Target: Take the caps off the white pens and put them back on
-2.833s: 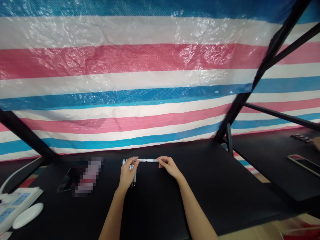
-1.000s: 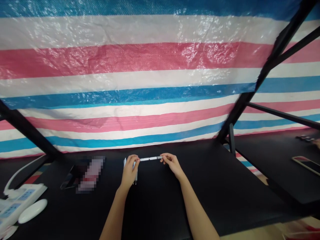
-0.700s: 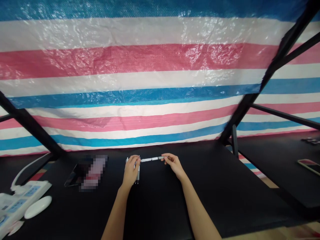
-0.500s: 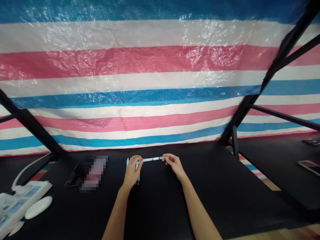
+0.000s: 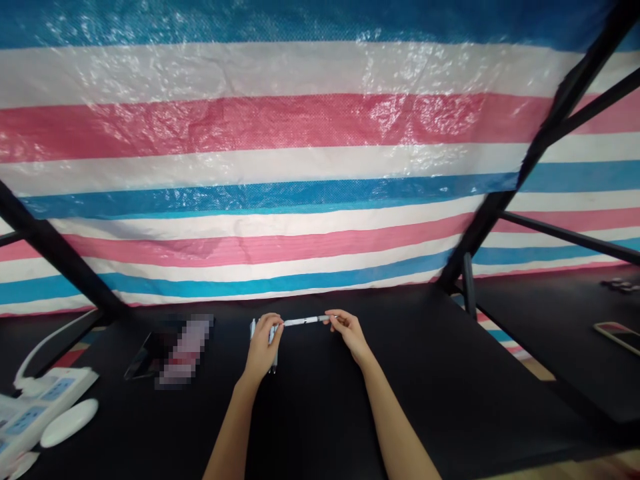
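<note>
Well, far left of white pen (image 5: 306,321): power strip (image 5: 30,417) and white mouse (image 5: 69,423) on black surface (image 5: 400,400). Nearer pen on its left, dark tablet (image 5: 145,358), partly pixelated. Left hand (image 5: 261,350) closed, gripping pen's left end, more pens (image 5: 274,362) bunched under palm. Right hand (image 5: 350,333) pinching pen's right end between fingertips. Far right of pen, phone (image 5: 619,337) lying on second black surface (image 5: 550,320).

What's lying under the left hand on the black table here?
Under the left hand lie white pens on the black table; their ends show beyond the hand. The hand covers their middles, so how many there are cannot be seen.
</note>
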